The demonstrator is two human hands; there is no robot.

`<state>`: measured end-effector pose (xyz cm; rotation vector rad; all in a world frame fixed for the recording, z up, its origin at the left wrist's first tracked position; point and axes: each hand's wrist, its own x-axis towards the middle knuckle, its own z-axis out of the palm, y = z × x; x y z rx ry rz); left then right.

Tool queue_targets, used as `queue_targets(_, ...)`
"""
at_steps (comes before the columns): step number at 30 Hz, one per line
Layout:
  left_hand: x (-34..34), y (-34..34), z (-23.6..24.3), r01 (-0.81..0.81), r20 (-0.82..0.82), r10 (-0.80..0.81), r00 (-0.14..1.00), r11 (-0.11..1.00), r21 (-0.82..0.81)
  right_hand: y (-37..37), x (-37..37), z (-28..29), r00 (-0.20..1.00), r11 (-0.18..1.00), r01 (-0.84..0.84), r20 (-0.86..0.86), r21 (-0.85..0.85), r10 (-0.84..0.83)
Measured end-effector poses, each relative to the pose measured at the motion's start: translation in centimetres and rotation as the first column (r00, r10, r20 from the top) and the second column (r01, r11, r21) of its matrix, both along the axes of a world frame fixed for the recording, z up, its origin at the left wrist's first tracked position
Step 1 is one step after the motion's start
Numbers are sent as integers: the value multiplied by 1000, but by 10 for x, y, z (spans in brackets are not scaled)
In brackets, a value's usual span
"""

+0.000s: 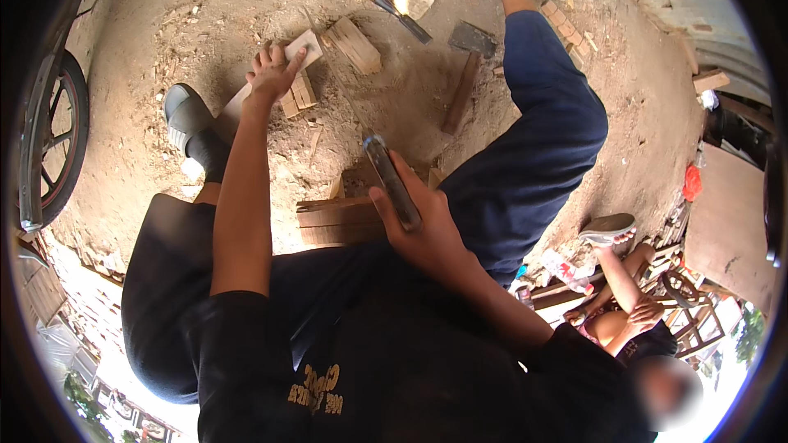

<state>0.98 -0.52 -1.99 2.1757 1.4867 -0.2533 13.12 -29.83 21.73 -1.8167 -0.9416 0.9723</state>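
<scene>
My left hand (271,74) grips a pale board (235,105), fingers curled at its edge and thumb on top. The board lies at a slant beside my left foot, over a small wooden block (297,97). My right hand (414,209) is closed around the dark, worn handle (386,176) of a tool, whose long, thin blade (336,74) stretches up toward the board. Stacked wood (336,221) sits between my legs, below the tool.
Wood offcuts (353,45), a dark bar tool (400,16) and a dark plank (460,94) lie on the dirt floor. A wheel (57,139) stands at left. At lower right, another person (624,320) sits near a plastic bottle (566,272), a wooden frame and a leaning panel (726,221).
</scene>
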Motion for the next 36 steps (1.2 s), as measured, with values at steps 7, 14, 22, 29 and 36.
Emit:
queue_targets(7,11,11,-3,-94,-12,93,996,988,-124,55,15,-46,997,995,77,-21,63,-76)
queue_targets(14,7,16,-3,-134,-96,121,988,980,-145,-18,14,8,987,992,48,-146,-118,-65)
queue_targets(22,13,14,4,-106,-36,101,994,974,-199,70,27,-53,990,997,69,-121,-23,-71)
queue_targets(29,10,13,16,-107,-18,105,994,980,-170,28,6,-18,1000,975,-24,-10,-221,22)
queue_targets(36,9,14,7,-107,-33,103,994,977,-186,45,15,-22,990,987,-80,108,-140,95)
